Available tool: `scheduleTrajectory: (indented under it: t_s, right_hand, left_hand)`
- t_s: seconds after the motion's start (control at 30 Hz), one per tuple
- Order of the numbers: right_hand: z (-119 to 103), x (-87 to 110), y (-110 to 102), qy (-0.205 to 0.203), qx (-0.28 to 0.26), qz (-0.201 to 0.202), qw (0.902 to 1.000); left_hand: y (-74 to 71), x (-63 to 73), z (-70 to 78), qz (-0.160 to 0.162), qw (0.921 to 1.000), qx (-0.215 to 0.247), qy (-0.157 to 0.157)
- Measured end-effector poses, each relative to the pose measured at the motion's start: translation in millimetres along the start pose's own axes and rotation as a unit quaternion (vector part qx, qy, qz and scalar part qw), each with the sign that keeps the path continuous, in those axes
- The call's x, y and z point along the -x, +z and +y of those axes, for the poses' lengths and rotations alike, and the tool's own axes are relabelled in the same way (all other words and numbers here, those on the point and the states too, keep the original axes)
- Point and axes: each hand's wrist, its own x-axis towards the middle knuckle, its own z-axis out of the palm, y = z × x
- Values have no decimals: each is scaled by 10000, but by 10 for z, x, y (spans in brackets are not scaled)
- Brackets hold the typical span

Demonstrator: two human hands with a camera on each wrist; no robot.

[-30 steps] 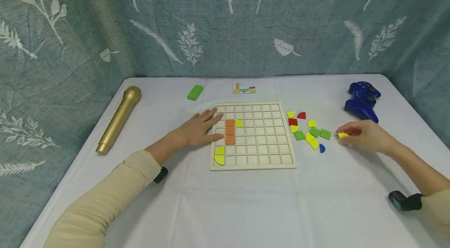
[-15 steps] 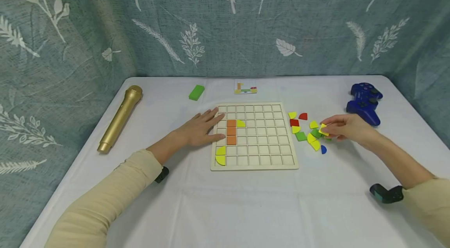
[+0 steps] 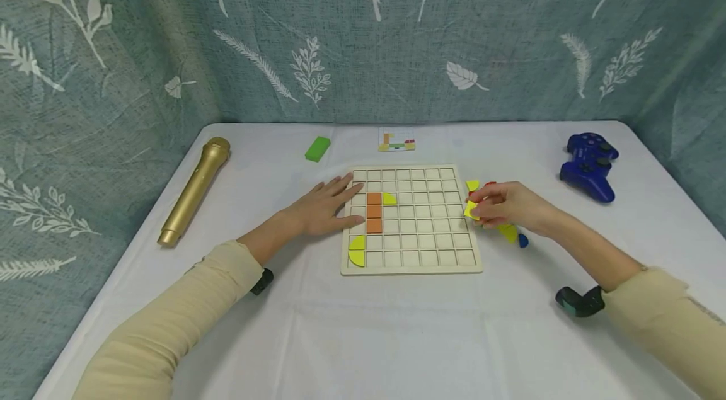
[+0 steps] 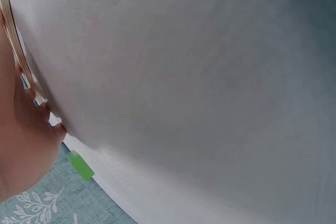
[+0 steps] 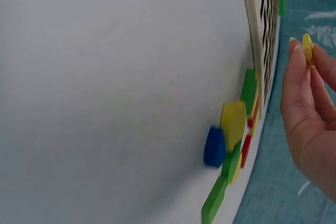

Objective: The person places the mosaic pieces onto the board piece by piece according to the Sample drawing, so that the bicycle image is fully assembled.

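Fingers spread, my left hand (image 3: 323, 210) rests on the left edge of a wooden grid board (image 3: 420, 223). Three orange squares (image 3: 374, 211) stand in one column of the grid, with a yellow quarter-circle (image 3: 389, 199) beside the top one. Two more yellow pieces (image 3: 357, 251) fill cells at the lower left. Between thumb and fingers, my right hand (image 3: 513, 206) pinches a yellow tile (image 5: 308, 49), held above the board's right edge. Beneath that hand lie loose tiles, partly hidden, among them a blue piece (image 3: 523, 240) and green ones (image 5: 214, 199).
A small picture card (image 3: 397, 139) lies behind the board, with a green block (image 3: 317, 148) to its left. The gold microphone (image 3: 195, 189) is at the table's left side. A blue game controller (image 3: 588, 167) sits at the right.
My right hand has carried the yellow tile leftward from the right of the loose pieces to the board's right edge. My left hand has stayed in place.
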Motion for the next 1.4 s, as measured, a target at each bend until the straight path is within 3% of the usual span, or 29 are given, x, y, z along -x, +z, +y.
scheduleTrajectory:
  t_s: [0.23, 0.5, 0.8, 1.07, 1.4]
  right_hand:
    - [-75, -151, 216, -255, -67, -374, 9990]
    - [-209, -310, 529, -150, -356, -752, 9964]
    - [-372, -407, 886, -524, -121, -1171, 9917]
    - [-496, -435, 1134, -458, 156, -1147, 9922]
    - [-566, -473, 1290, -553, 240, -947, 9937]
  left_hand:
    - [0, -16, 4, -29, 10000, 0, -1]
    - [-9, -12, 14, -85, 9999, 42, -35]
    - [-20, -8, 44, -127, 9999, 54, -71]
    - [-15, -17, 50, -127, 9998, 0, -129]
    - [-20, -5, 22, -88, 9999, 23, -116]
